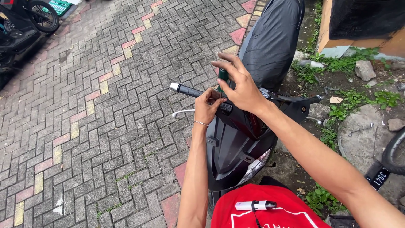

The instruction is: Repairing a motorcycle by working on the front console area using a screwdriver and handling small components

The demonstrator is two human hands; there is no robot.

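A black scooter (pixel 236 143) stands facing me on the brick paving. My left hand (pixel 206 109), a thin bracelet on its wrist, pinches the handlebar just inside the black grip (pixel 185 90), beside the switch housing (pixel 225 107). My right hand (pixel 240 84) is closed over the top of a green-handled tool (pixel 222 76), likely a screwdriver, held upright over the same spot. Its tip is hidden behind my left hand. A silver brake lever (pixel 182 112) sticks out below the grip.
The scooter's seat (pixel 274 38) stretches away from me. Another motorbike (pixel 25 21) and a green crate (pixel 59 6) are at the top left. A tyre (pixel 394 154), a wrench (pixel 360 128) on a concrete slab, stones and weeds lie to the right.
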